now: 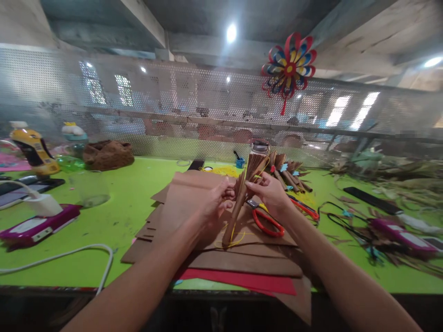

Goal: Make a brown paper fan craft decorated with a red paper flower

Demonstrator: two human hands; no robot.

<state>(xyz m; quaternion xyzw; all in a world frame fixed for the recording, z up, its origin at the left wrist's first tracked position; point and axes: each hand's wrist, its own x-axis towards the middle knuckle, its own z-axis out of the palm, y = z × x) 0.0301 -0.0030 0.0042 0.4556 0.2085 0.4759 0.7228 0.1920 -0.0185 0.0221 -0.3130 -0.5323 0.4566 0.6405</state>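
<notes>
A slim bundle of brown, leaf-like paper [237,210], rolled tight below and fanned out at the top, leans upright over a stack of brown paper sheets [187,203]. My right hand [270,191] pinches it near the middle, thumb in front. Just left of it, my left hand [218,200] has its fingers curled in; whatever they hold is too small to make out. Thin yellow thread [238,240] loops round the bundle's lower end. Scissors with red-orange handles [268,226] lie on the sheets under my right hand.
Several finished-looking brown bundles [290,175] lie behind my right hand, beside a lidded jar [259,147]. Red paper [238,280] shows under the stack. Purple power banks [41,226] and cables lie at both sides. A clear cup [90,191] stands left; dry husks [398,184] lie right.
</notes>
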